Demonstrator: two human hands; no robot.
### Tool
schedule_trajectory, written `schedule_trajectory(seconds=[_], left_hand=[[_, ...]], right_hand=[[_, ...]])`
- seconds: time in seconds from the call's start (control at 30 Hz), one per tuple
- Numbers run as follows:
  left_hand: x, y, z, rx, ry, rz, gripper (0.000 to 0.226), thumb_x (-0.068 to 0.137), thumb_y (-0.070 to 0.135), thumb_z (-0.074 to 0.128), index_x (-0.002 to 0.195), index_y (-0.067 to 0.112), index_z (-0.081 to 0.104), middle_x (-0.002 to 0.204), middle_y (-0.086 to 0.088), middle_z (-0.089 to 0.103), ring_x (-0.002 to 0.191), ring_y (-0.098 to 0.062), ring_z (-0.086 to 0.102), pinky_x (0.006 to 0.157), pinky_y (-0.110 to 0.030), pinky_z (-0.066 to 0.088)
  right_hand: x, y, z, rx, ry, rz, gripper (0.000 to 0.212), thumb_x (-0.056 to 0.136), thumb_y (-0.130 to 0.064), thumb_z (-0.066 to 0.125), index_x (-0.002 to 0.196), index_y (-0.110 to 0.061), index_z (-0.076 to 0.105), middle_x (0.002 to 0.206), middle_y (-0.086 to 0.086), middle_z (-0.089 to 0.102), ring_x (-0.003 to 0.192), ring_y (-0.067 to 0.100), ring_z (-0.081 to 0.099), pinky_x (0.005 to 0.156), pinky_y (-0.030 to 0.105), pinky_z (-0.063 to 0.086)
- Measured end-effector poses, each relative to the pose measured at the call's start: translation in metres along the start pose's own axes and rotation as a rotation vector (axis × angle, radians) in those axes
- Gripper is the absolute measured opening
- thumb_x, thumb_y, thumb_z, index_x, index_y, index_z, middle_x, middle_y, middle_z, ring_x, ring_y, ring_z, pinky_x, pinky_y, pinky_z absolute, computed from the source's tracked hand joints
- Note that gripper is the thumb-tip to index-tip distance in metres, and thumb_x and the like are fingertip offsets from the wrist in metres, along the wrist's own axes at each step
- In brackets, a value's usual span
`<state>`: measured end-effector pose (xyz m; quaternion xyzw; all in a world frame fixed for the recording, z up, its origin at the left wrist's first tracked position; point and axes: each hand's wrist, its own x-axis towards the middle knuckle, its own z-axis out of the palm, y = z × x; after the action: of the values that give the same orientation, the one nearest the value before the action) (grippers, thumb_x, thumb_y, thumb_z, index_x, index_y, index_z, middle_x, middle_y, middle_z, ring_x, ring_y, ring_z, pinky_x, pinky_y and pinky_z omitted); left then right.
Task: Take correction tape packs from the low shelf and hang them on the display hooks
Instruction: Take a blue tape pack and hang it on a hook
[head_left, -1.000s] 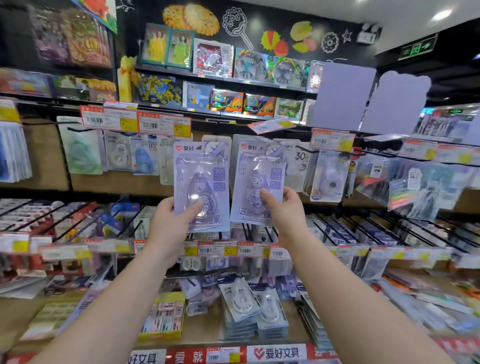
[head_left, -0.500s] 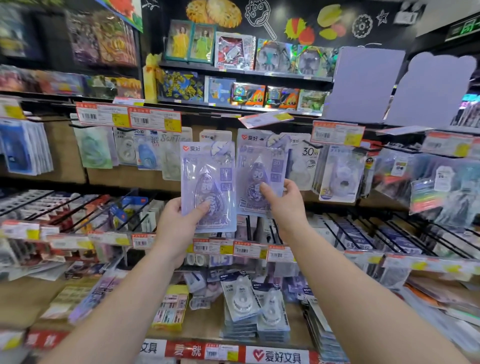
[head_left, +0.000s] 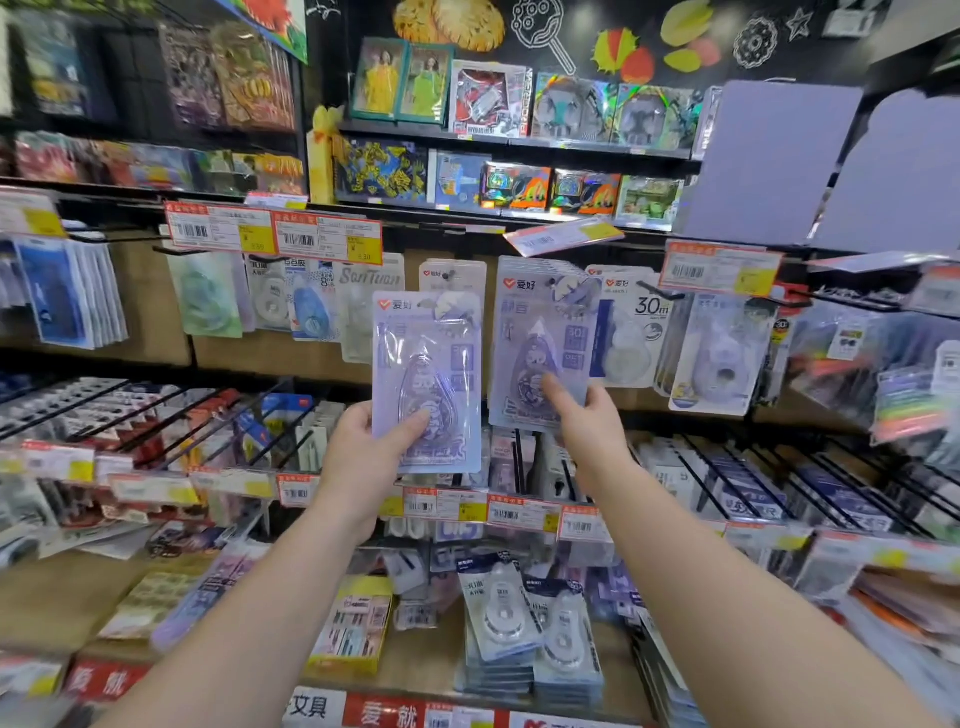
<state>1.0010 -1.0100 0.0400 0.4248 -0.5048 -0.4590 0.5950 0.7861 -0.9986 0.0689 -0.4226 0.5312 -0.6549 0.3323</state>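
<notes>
The left hand (head_left: 363, 457) grips one purple correction tape pack (head_left: 427, 382) upright in front of the display hooks. The right hand (head_left: 587, 421) pinches a second pack (head_left: 540, 343) that sits against hanging packs on a hook (head_left: 558, 283).

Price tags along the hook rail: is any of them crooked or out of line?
Yes. One price tag, above the pack under the right hand, is tipped up at a slant, while its neighbours hang flat.
</notes>
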Motion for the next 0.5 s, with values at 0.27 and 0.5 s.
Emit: schedule_trajectory(seconds=[0.27, 0.5], left_hand=[[0.006, -0.007, 0.017, 0.001, -0.042, -0.002, 0.030, 0.088, 0.026, 0.074, 0.114, 0.016, 0.065, 0.106, 0.000, 0.073, 0.096, -0.017, 0.070, 0.078, -0.031, 0.052], [0.005, -0.008, 0.035, -0.001, -0.059, 0.024, 0.035, 0.088, 0.026, 0.074, 0.117, 0.014, 0.060, 0.108, -0.002, 0.071, 0.097, -0.017, 0.069, 0.081, -0.032, 0.053]], right_hand=[[0.002, 0.006, -0.006, -0.006, -0.010, 0.120, 0.049, 0.090, -0.050, 0.064, 0.125, -0.017, 0.053, 0.109, -0.005, 0.065, 0.090, 0.011, 0.062, 0.065, 0.023, 0.043], [0.003, 0.008, -0.014, -0.060, -0.027, 0.136, 0.042, 0.092, -0.050, 0.061, 0.119, -0.018, 0.055, 0.096, -0.008, 0.063, 0.082, 0.011, 0.061, 0.065, 0.025, 0.045]])
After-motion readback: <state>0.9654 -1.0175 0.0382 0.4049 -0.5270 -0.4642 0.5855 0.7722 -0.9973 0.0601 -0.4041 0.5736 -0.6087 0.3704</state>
